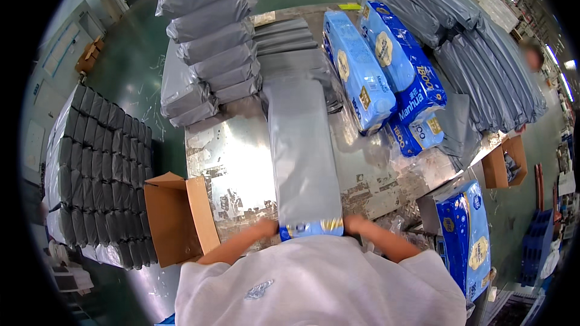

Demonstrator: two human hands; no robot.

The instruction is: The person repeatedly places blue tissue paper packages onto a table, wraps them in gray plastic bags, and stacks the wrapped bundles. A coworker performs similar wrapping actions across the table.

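Observation:
A long grey plastic mailing bag lies lengthwise before me on the metal table, its near end close to my chest. Out of that end shows a strip of a blue tissue pack; the rest of the pack is inside the bag. At the left corner of the bag's mouth is my left hand, its fingers closed on the edge. My right hand grips the opposite corner in the same way. The fingertips of both hands are partly hidden.
Wrapped grey parcels tower at the far left, with flat grey bags beside them. Blue tissue packs lie right of centre, near more grey parcels. An open carton and a parcel stack stand left. Another pack stands right.

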